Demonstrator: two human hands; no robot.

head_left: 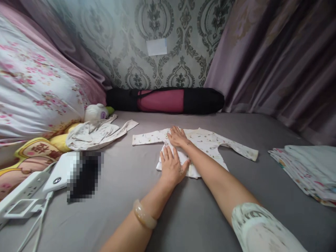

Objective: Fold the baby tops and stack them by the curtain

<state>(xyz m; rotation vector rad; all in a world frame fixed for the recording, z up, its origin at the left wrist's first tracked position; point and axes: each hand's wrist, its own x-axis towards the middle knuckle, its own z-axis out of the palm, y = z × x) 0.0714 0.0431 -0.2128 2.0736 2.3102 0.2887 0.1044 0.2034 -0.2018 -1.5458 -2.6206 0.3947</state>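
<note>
A small white long-sleeved top point(203, 143) with a tiny scattered print lies spread on the grey sheet, its sleeves stretched out to both sides. My left hand point(172, 166) rests flat on the lower left of its body, fingers apart. Just above, my right hand point(177, 136) presses flat near the neckline on the left side, fingers stretched out. The two hands and the right forearm hide part of the shirt's front. Neither hand grips the cloth.
Crumpled pale clothing point(91, 134) lies at left beside a yellow cushion point(39, 150). Nearer are a white power bank point(61, 171), a power strip point(25, 189) and cables. Folded cloths point(309, 171) are stacked at right. A black and red long bag point(161, 100) lies along the wall.
</note>
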